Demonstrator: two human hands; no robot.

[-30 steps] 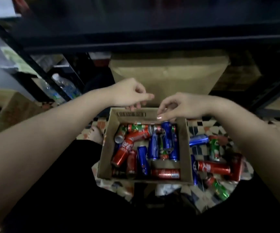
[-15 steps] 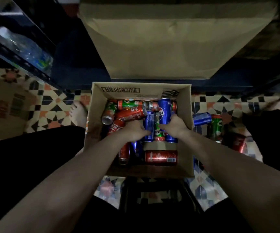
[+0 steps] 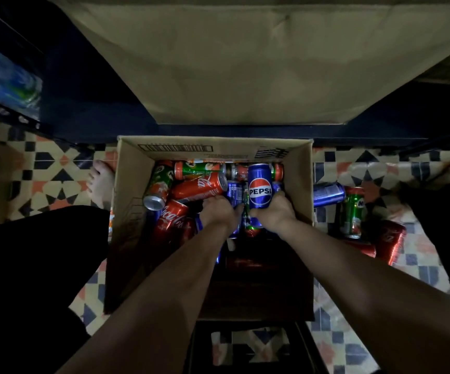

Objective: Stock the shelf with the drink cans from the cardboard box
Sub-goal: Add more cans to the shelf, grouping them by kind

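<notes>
Hands deep in open brown cardboard box (image 3: 134,201) on tiled floor. Right hand (image 3: 272,214) wraps base of upright blue Pepsi can (image 3: 259,186). Left hand (image 3: 217,211) curls over blue can beside it; grasp unclear. Lift straight up, clear red Coca-Cola can (image 3: 199,188), avoid toppling pile.

Dim light; patterned tile floor (image 3: 56,182); dark shelving frame (image 3: 89,109); large brown carton (image 3: 245,63) on low shelf.

Both arms reach down side by side. The right hand (image 3: 271,211) grips a can; the left hand (image 3: 218,211) curls over others.
</notes>
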